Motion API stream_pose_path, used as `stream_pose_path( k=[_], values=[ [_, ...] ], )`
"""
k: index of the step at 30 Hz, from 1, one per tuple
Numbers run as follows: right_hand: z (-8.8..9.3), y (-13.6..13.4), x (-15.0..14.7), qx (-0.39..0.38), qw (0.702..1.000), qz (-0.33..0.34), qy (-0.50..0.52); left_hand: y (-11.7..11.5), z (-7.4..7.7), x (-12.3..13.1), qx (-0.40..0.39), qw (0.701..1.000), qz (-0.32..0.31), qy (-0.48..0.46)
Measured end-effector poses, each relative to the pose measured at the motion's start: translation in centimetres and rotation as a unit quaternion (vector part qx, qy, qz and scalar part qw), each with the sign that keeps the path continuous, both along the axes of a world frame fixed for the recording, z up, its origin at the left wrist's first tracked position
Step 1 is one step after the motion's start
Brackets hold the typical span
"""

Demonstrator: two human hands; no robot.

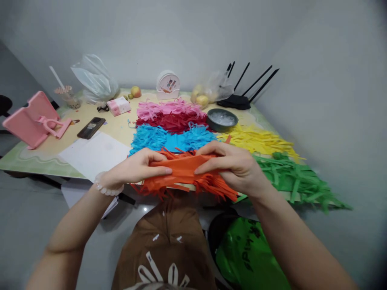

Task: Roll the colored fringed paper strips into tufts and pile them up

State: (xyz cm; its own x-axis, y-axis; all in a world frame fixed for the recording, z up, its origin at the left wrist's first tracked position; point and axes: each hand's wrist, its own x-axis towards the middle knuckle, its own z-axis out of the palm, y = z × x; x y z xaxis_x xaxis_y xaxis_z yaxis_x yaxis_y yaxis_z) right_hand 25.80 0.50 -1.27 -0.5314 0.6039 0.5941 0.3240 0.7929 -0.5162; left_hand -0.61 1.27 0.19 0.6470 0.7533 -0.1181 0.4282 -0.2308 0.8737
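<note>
Both my hands hold a strip of orange fringed paper (184, 171) above the table's near edge. My left hand (136, 167) pinches its left part, thumb on top and fingers closed underneath. My right hand (234, 165) grips the right part, fingers pressed over the paper. Orange fringe hangs down below both hands. Just beyond lies blue fringed paper (169, 139), then red fringed paper (172, 121) and pink fringed paper (169, 108). Yellow fringed paper (260, 139) and green fringed paper (293, 177) lie to the right.
A dark bowl (222, 119) sits behind the yellow paper. White sheets (93, 155), a phone (90, 128), a pink tablet stand (34, 119), plastic bags (95, 80) and fruit (136, 92) fill the table's left and back. A router (236, 100) stands against the wall. A green bag (248, 253) lies on the floor.
</note>
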Motion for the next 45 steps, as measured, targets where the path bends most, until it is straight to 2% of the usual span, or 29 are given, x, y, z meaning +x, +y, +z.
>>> stream_pose_path(
  k=[7, 12, 17, 20, 29, 34, 38, 42, 45],
  values=[
    [0.0, 1.1, 0.8, -0.041, 0.998, 0.039, -0.008, 0.7, 0.0, 0.4, 0.055, 0.998, 0.012, 0.039],
    [0.2, 1.1, 0.8, -0.051, 0.997, 0.052, -0.005, 1.1, 0.2, 0.7, 0.040, 0.998, 0.000, 0.041],
    [0.7, 1.0, 0.9, -0.040, 0.997, 0.072, -0.004, 1.5, 0.7, 0.4, -0.006, 0.997, -0.067, 0.042],
    [0.9, 1.0, 1.1, -0.039, 0.996, 0.075, -0.006, 1.7, 0.6, 0.2, -0.025, 0.996, -0.077, 0.040],
    [1.3, 0.9, 1.6, -0.004, 0.996, 0.067, -0.056, 1.8, 0.8, 0.7, 0.028, 0.999, -0.033, 0.023],
    [3.1, 0.8, 3.1, -0.072, 0.977, 0.081, -0.181, 2.0, 0.7, 0.8, 0.084, 0.994, -0.011, 0.071],
    [3.2, 0.7, 1.8, -0.101, 0.981, 0.002, -0.163, 1.4, 0.7, 1.3, 0.150, 0.982, -0.009, 0.113],
    [1.5, 1.0, -0.6, -0.145, 0.971, -0.050, -0.185, 0.5, 0.8, 1.4, 0.162, 0.979, 0.001, 0.122],
    [0.7, 0.9, -1.0, -0.169, 0.972, -0.066, -0.151, 0.0, 0.7, 0.9, 0.143, 0.986, 0.029, 0.081]
  ],
)
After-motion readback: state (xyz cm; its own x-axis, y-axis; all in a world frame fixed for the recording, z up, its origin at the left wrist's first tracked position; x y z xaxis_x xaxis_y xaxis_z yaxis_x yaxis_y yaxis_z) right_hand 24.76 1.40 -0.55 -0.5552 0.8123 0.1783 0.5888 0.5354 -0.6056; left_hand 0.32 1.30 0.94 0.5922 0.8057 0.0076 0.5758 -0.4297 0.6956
